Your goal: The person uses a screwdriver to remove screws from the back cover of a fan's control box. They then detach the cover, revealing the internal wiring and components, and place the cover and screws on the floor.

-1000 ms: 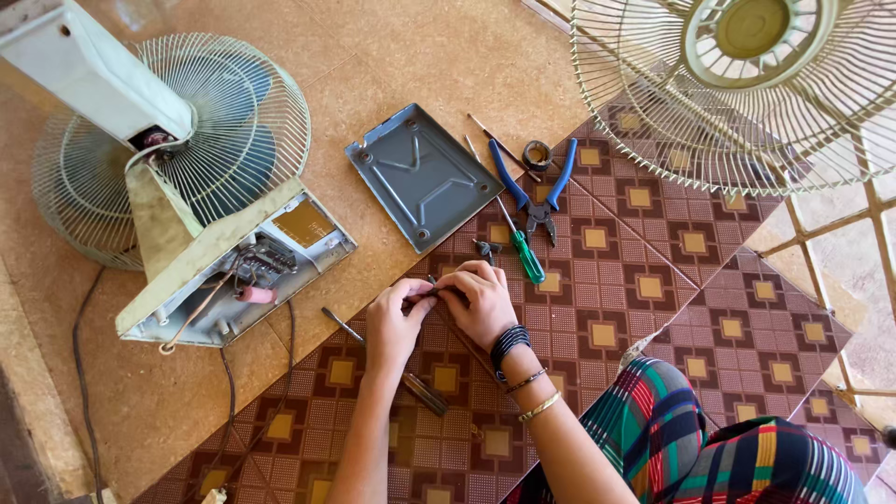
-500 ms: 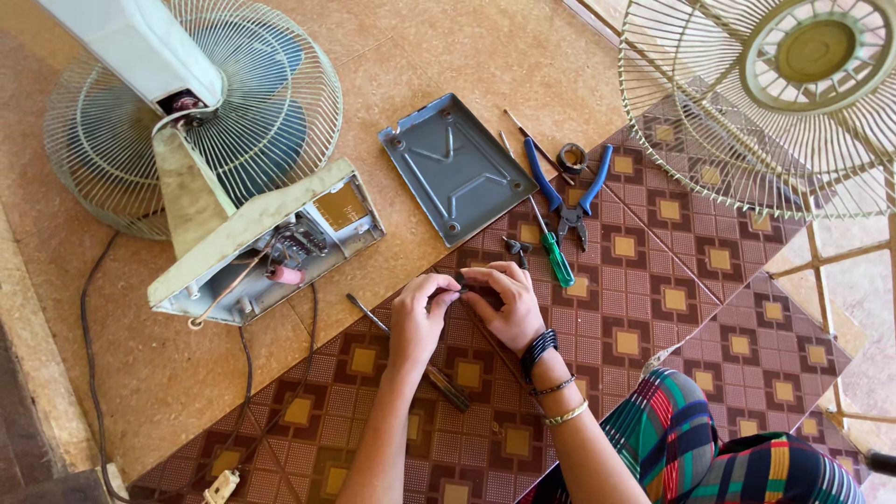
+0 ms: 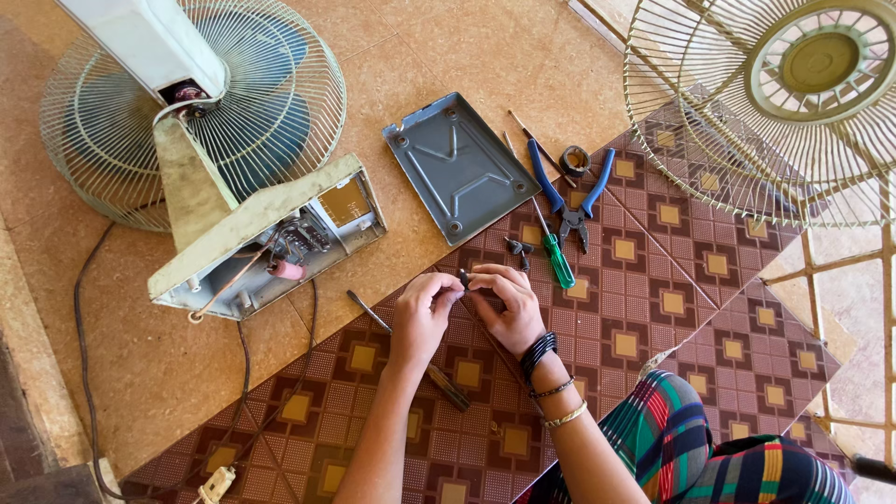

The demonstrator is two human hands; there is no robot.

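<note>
Left hand (image 3: 422, 313) and right hand (image 3: 509, 303) together pinch a small dark part (image 3: 464, 276) below the grey metal base plate (image 3: 459, 166).

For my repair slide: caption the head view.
Both hands, left hand and right hand, pinch a small dark part beside an opened fan base.

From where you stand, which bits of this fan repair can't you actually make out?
- Small dark part: pinched between the left hand and right hand; too small and finger-covered to identify, head view.
- Screwdriver: its middle is hidden under the left hand.
- Fan base wiring: shadowed inside the open housing.
- Loose fan guard: cut off by the top and right edges.
</note>
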